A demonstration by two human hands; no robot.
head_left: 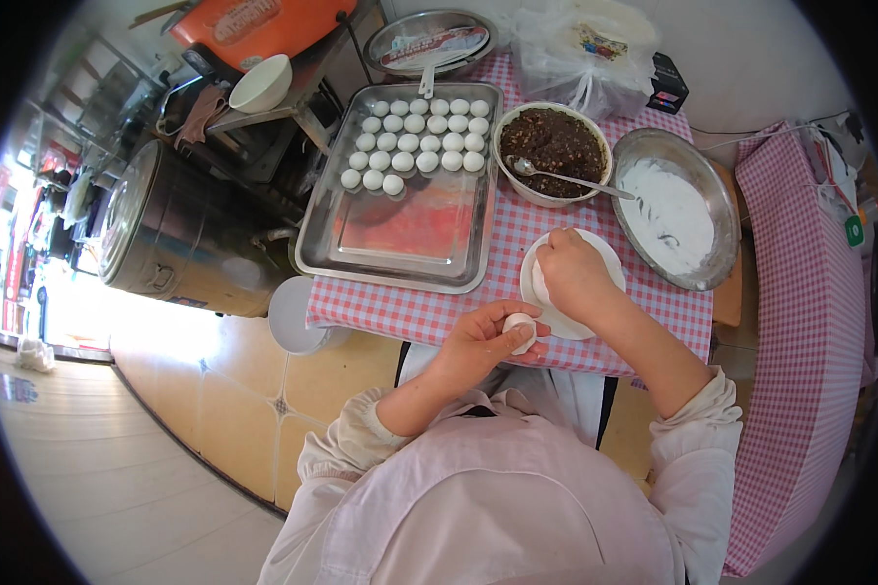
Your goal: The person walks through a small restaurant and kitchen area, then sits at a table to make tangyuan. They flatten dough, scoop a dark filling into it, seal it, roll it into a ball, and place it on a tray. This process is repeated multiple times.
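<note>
Between the fingers and thumb of my left hand is a small piece of white dough, near the table's front edge. My right hand is curled over white dough on a white plate; its fingertips are partly hidden. White dough balls stand in rows on the far part of a steel tray. A bowl of dark, chunky filling holds a metal spoon lying across its rim. At the right, a steel basin contains white powder.
A checked cloth covers the table. Behind stand a steel bowl, a plastic-wrapped stack and a black box. Left are a large steel drum, a pale bucket and a shelf with a bowl.
</note>
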